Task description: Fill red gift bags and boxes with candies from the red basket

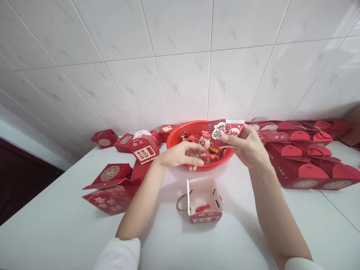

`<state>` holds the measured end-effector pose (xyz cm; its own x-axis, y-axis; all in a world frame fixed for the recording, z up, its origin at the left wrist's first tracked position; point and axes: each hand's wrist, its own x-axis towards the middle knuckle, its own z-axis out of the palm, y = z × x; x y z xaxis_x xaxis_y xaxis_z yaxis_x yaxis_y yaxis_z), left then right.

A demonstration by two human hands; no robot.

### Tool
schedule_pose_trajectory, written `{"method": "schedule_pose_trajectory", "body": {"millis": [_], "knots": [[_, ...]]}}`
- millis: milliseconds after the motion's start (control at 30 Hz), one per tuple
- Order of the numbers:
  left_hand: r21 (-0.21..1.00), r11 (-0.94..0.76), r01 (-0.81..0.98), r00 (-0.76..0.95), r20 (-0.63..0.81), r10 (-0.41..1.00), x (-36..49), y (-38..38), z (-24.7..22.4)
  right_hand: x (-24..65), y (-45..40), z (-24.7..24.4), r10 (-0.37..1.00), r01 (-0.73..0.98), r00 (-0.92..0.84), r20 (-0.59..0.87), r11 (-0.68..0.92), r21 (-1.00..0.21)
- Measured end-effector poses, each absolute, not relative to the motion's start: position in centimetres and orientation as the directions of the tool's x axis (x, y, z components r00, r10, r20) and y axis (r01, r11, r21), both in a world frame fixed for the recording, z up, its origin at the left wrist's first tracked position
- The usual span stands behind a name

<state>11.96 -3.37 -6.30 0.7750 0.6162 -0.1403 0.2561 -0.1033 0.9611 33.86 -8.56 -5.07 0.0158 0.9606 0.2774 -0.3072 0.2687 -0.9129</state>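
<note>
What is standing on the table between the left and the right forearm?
The head view shows an open box there, with a red item inside; the red basket stands behind it.

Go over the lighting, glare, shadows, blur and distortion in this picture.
Head view: soft light, with pale glare on the tiled wall at upper right; head view: soft-edged shadows on the white table around the open box; head view: the red piece inside it looks smeared, its print unreadable; head view: tile lines fan outward, suggesting wide-angle stretch.
</note>
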Motion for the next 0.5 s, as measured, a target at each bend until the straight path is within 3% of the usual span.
{"method": "schedule_pose_trajectory", "body": {"millis": [200,400,500], "knots": [[0.849,-0.407,0.336,0.899,-0.161,0.407,10.8,-6.3,-5.5,33.8,-10.4,-4.6,0.94,-0.227,0.001,0.342,0.333,-0.915],[0.591,-0.562,0.579,0.779,-0.198,0.595,10.5,-7.8,-5.7,33.7,-11.3,-4.4,0.924,-0.12,-0.082,0.373,0.362,-0.924],[0.579,-0.56,0.593,0.783,-0.252,0.569,10.5,-7.6,-6.1,33.4,-11.7,-4.2,0.92,-0.03,-0.22,0.324,0.325,-0.945]]}}
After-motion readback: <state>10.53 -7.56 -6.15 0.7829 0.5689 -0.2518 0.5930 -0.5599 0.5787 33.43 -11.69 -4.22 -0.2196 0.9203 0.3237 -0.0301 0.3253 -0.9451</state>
